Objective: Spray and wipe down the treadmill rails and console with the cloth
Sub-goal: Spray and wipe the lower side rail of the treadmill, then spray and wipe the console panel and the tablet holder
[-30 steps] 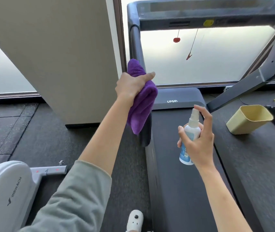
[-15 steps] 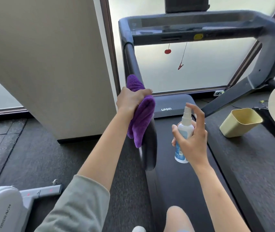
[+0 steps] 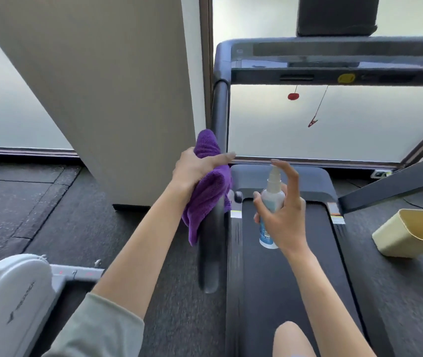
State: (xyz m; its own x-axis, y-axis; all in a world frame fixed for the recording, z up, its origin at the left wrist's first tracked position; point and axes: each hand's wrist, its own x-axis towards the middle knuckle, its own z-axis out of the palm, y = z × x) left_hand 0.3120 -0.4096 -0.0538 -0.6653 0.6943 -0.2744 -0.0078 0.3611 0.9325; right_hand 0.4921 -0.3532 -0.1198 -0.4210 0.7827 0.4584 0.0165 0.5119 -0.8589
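My left hand (image 3: 196,167) presses a purple cloth (image 3: 205,199) around the treadmill's left rail (image 3: 211,253), about midway along its length. The rail runs up to the grey console (image 3: 334,63) at the top. My right hand (image 3: 286,217) holds a small white spray bottle (image 3: 270,202) upright over the belt (image 3: 282,279), index finger raised above the nozzle, which points toward the left rail. The right rail (image 3: 395,186) slants away at the right edge.
A beige pillar (image 3: 107,99) stands close to the left of the rail. A yellow plastic bin (image 3: 416,233) lies tipped on the mat to the right. A white exercise machine (image 3: 9,300) sits at lower left. My knee (image 3: 295,338) shows over the belt. A red safety key (image 3: 293,96) hangs under the console.
My view has tilted up, showing more of the console. My left hand has slid the cloth slightly down the left rail. The right hand keeps the bottle steady.
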